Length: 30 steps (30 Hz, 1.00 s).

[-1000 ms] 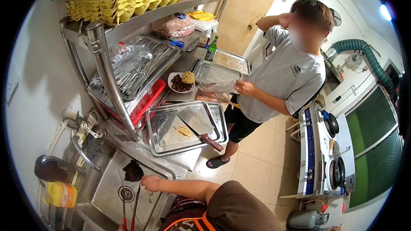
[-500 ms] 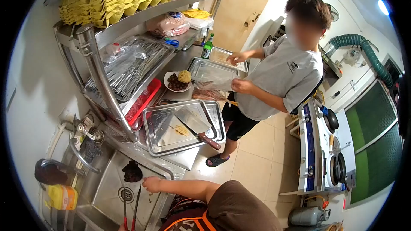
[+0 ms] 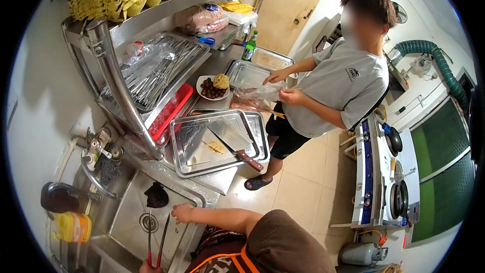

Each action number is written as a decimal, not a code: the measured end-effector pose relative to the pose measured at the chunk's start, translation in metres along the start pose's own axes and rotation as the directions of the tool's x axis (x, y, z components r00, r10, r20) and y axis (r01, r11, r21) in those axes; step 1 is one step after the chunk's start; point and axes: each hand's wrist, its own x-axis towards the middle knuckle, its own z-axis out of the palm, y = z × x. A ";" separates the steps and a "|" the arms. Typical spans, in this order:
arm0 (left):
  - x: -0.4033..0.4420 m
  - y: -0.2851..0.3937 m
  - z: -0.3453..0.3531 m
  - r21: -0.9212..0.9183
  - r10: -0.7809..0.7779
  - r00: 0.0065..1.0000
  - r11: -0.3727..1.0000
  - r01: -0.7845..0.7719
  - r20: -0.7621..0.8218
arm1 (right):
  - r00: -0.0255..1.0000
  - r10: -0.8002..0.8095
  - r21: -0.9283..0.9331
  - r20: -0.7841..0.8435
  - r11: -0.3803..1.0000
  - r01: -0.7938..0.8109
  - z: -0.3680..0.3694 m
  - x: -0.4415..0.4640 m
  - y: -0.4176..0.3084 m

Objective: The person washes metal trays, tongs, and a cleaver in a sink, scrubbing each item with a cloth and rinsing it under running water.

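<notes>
My left hand [image 3: 150, 268], partly cut off by the bottom edge, grips the red handles of long tongs [image 3: 160, 245]. The tongs' dark arms stand apart over the sink [image 3: 126, 212], nothing between their tips. Just beyond the tips, a dark, blackish lump [image 3: 156, 195] lies on the sink floor; its kind is not clear. My right hand [image 3: 182, 213] hovers over the sink's near side, close to one tong tip, fingers bunched. Whether anything small is in those fingers cannot be made out.
Trays [image 3: 217, 164] carry a cleaver [image 3: 247, 159] and yellowish crumbs beside the sink. A faucet [image 3: 96, 172] arches over the sink's back. Skewers [image 3: 166, 65] fill a shelf tray. Across the counter a person [image 3: 338, 83] handles a clear plastic bag [image 3: 260, 92].
The tong tips have drawn back from the dark lump, which stays in the sink. My right hand has shifted slightly right. The other person's hands have moved closer together on the bag.
</notes>
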 end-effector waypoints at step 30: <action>-0.011 0.035 -0.012 0.032 -0.134 0.990 0.991 0.133 0.044 | 0.998 -0.001 -0.010 0.067 1.000 0.002 0.009 0.000 0.006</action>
